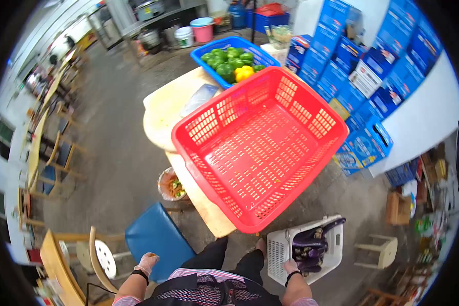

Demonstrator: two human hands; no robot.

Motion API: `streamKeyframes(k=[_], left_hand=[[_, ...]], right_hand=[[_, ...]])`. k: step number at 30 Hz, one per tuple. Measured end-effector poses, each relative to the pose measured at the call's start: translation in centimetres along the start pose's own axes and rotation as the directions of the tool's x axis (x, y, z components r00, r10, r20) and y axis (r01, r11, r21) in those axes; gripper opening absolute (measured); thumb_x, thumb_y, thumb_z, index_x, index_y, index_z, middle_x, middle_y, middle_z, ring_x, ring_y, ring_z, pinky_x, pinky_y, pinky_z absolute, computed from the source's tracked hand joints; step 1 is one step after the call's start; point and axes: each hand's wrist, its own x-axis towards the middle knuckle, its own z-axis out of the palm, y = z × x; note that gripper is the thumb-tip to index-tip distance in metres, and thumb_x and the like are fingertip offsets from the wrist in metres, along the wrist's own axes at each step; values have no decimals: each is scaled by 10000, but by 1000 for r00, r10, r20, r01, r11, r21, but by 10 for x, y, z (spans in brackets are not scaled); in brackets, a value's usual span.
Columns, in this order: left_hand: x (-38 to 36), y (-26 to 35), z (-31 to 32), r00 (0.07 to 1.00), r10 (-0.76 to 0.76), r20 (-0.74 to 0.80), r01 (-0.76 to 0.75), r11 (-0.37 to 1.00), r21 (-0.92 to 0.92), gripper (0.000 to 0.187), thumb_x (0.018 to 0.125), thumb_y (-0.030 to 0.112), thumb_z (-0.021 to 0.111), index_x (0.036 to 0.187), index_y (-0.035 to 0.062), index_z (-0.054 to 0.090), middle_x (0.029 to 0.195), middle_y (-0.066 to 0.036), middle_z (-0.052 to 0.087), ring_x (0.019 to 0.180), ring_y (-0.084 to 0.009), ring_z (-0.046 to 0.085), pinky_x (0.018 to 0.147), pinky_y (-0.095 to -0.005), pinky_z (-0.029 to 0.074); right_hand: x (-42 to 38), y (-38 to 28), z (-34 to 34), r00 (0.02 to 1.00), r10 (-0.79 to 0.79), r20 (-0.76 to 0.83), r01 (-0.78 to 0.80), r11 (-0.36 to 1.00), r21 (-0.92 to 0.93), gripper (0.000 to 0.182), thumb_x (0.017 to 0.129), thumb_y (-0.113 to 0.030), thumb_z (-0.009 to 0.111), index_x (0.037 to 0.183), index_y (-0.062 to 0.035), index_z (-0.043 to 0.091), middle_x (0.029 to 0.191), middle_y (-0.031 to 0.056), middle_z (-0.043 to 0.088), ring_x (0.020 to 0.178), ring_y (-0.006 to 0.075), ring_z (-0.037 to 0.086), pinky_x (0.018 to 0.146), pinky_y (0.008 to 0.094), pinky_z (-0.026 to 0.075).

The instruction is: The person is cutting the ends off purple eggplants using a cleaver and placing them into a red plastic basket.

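My left hand (pixel 147 262), in a clear glove, hangs over the blue chair seat (pixel 155 242). Its fingers are loosely extended and I see nothing in them. At the near-left side of a white crate (pixel 278 257), my right hand (pixel 290 266) is closed around what looks like a thin hooked rod (pixel 289 238) reaching to the crate's rim. Dark purple eggplants (pixel 308 250) fill the crate, which stands on the floor. Ahead, a red plastic basket (pixel 262 153) with slotted walls sits on a wooden table (pixel 206 204). No vegetables lie in it.
Behind the red basket, a blue basket (pixel 204 53) holds green peppers and a yellow one. A cleaver-like blade (pixel 201 97) lies on a round board (pixel 163 109). Below stands a scrap bin (pixel 173 186). Blue cartons (pixel 336 56) are stacked right, near a small stool (pixel 380 251).
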Motion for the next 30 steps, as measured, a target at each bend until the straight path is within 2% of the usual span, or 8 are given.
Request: streamKeyframes(k=[8,13,21,24,26,27,29,30], left_hand=[[65,48,-62,997,70,34,-69,997,-38,286,834,148,684,1058,-25,637,942,-94,691,868,-187,642,792,-307,512],[74,9,-71,993,32,113,-29,999,-31,258,841,132,692,1047,-12,632,902,-89,678,816,-175,628,728,-309,511],[64,-41,-91,988,-77,132,53,983,175,295,860,207,686,1089,31,626,963,-62,687,851,-166,628,764,-284,499],[83,-76,-109,934,85,348,-190,941,281,307,881,219,658,1119,28,617,991,-70,687,876,-166,638,791,-274,503],[90,-81,-116,650,265,712,-705,-138,695,314,907,242,618,1131,21,614,1003,-72,687,908,-161,643,807,-273,510],[81,-72,-114,654,263,709,-700,-144,699,314,907,242,618,1131,21,614,1003,-72,687,908,-161,643,807,-273,510],[64,-65,-106,895,184,406,-425,630,651,317,918,259,593,1147,41,617,1016,-66,684,932,-155,638,820,-270,511],[60,-62,-100,905,208,370,-378,792,480,312,914,262,597,1138,46,623,1014,-66,683,945,-163,635,815,-284,514]], right_hand=[[-19,-75,88,988,141,62,-149,978,146,392,847,-283,586,1095,20,582,1021,242,664,1051,386,627,860,417,490],[-20,-125,134,986,6,167,-18,997,71,422,867,-299,571,1136,25,557,1021,264,654,1070,408,611,889,451,484],[7,-145,200,982,38,185,-93,951,296,426,591,-180,755,938,-33,557,876,142,632,895,321,635,822,387,489],[11,-146,208,965,65,253,-146,937,319,392,617,-155,702,952,-29,544,971,169,626,1006,345,619,872,390,473],[17,-147,219,972,63,227,-131,945,300,412,604,-173,732,944,-32,545,943,155,631,970,335,627,867,386,477],[17,-148,224,977,67,203,-122,954,274,434,591,-191,761,935,-36,547,915,140,635,934,325,636,861,383,482],[16,-145,226,972,44,232,-119,939,321,495,600,-205,762,1009,-22,553,973,161,639,969,323,634,873,383,483],[15,-144,224,968,17,250,-110,926,361,558,608,-220,763,1083,-9,559,1031,181,643,1004,321,633,885,383,485]])
